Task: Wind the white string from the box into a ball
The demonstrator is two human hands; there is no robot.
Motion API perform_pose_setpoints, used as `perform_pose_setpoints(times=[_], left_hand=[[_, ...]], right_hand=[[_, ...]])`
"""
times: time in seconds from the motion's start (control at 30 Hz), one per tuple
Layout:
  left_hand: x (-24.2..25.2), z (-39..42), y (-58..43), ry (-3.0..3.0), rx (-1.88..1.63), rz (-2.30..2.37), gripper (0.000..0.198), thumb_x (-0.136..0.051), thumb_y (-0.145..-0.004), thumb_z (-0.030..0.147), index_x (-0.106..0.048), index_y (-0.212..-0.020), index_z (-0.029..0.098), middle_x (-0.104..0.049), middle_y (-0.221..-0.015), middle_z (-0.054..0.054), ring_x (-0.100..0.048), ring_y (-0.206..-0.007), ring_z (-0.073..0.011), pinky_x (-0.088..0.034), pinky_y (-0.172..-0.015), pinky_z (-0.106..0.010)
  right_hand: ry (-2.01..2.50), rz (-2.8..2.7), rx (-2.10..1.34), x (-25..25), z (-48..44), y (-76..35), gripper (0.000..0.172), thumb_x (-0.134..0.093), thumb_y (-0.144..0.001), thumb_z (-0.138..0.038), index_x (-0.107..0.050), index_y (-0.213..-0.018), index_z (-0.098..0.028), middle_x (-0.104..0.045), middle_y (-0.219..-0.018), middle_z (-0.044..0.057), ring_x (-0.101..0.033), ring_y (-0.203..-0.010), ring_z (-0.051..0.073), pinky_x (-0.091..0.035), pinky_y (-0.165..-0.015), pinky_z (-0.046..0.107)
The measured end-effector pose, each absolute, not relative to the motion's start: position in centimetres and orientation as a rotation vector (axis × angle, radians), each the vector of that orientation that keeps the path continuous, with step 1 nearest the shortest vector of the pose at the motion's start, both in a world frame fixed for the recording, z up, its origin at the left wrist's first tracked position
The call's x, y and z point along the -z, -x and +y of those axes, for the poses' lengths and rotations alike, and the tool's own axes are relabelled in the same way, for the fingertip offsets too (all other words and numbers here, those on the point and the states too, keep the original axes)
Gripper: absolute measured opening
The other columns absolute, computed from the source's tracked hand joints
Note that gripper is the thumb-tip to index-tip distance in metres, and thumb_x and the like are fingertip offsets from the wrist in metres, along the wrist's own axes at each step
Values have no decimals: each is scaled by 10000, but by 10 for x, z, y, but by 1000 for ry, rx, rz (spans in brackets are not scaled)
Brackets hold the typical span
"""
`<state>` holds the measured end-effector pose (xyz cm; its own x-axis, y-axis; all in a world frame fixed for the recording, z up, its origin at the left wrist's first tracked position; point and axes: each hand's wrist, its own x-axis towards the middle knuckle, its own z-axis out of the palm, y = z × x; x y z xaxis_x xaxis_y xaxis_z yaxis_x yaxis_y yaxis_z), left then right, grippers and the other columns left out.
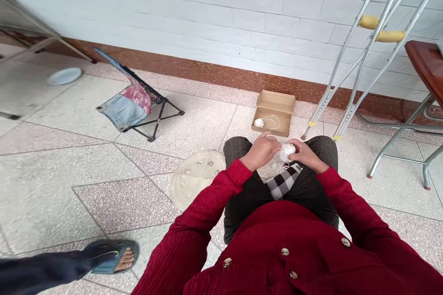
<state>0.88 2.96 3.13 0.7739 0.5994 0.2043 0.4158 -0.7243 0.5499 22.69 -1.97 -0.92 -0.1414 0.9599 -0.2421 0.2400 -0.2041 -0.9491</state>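
Between my knees, my right hand (306, 156) has its fingers wrapped round a ball of white yarn (287, 152). My left hand (262, 150) is at the ball's left side, its fingers bent and pressed together near the yarn; what they pinch is too small to make out. Loose white strands hang below the ball. A black-and-white checked cloth (284, 181) lies across my lap beneath it. Just beyond my hands, an open cardboard box (275, 101) on the floor holds a smaller white yarn ball (259, 123) with a loop of strand.
A round beige mat (197, 176) lies left of my legs. Farther left stand a folding stool (129, 106) and a white plate (64, 76). Crutches (360, 55) lean on the wall at right, beside a chair (425, 69). Another person's sandalled foot (125, 258) is at lower left.
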Motion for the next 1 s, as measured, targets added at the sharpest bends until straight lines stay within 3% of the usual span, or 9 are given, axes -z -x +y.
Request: perform_pose_setpoints(times=[0.13,0.23,0.4,0.53,0.63,0.7,0.8,0.9,1.0], left_hand=[[-26,36,-4,-2404,-553,657,300,-506,-1014,297,-717,-842,172,-720,-909,-51,-650,-942,-195,-387,-1086,-406],[-17,33,-7,-2140,-639,730,331,-508,-1009,342,-732,-845,162,-729,-895,-57,-653,-902,-192,-478,-919,-325],[-1,13,-18,-1768,-601,839,298,-531,-968,297,-755,-845,143,-745,-836,-31,-663,-801,-170,-489,-777,-262],[0,-1,-25,-1867,-495,803,295,-548,-964,294,-748,-790,162,-730,-811,-20,-650,-809,-164,-472,-802,-259],[-4,5,-24,-2025,-461,829,288,-549,-968,298,-749,-796,182,-713,-785,-27,-633,-829,-180,-469,-867,-293],[-7,15,-20,-2116,-476,850,241,-580,-952,284,-751,-808,196,-728,-816,-28,-635,-858,-188,-446,-984,-343],[-15,33,-12,-2233,-518,783,178,-601,-947,266,-753,-874,208,-750,-970,-37,-648,-981,-199,-342,-1137,-412],[-23,44,-8,-2283,-532,630,210,-575,-973,302,-744,-901,201,-736,-1012,-54,-633,-1066,-214,-333,-1148,-428],[-26,49,-9,-2173,-606,604,236,-581,-968,344,-742,-902,184,-727,-1054,-77,-631,-1094,-228,-426,-1064,-394]], right_hand=[[1180,-1151,-1905,-8,-43,-220,401,-729,-594,-180,-690,-993,-194,-644,-872,-15,-571,-796,159,-423,-725,268],[1049,-930,-1936,-34,-52,-218,449,-760,-616,-187,-685,-1058,-204,-664,-920,-3,-588,-803,150,-439,-738,263],[1088,-857,-1578,-57,-30,-224,469,-766,-652,-250,-640,-1104,-240,-666,-1016,11,-603,-866,182,-478,-743,287],[1449,-1026,-1051,-31,-1,-231,496,-774,-586,-281,-583,-1041,-228,-645,-988,16,-582,-842,203,-478,-747,320],[1650,-1317,-926,-2,1,-230,487,-740,-577,-279,-603,-1040,-213,-640,-966,15,-557,-792,194,-455,-757,335],[1674,-1430,-1029,8,-7,-227,469,-719,-572,-259,-626,-1029,-213,-627,-897,-9,-541,-760,182,-439,-728,317],[1549,-1363,-1456,4,-19,-226,408,-700,-584,-240,-653,-989,-208,-605,-807,-35,-538,-729,163,-429,-680,283],[1340,-1191,-1856,-14,-23,-230,376,-706,-608,-209,-683,-984,-196,-629,-816,-27,-558,-741,153,-430,-666,261],[1176,-1053,-1984,-27,-24,-237,423,-731,-601,-177,-698,-1022,-193,-665,-871,-9,-587,-778,151,-447,-700,258]])
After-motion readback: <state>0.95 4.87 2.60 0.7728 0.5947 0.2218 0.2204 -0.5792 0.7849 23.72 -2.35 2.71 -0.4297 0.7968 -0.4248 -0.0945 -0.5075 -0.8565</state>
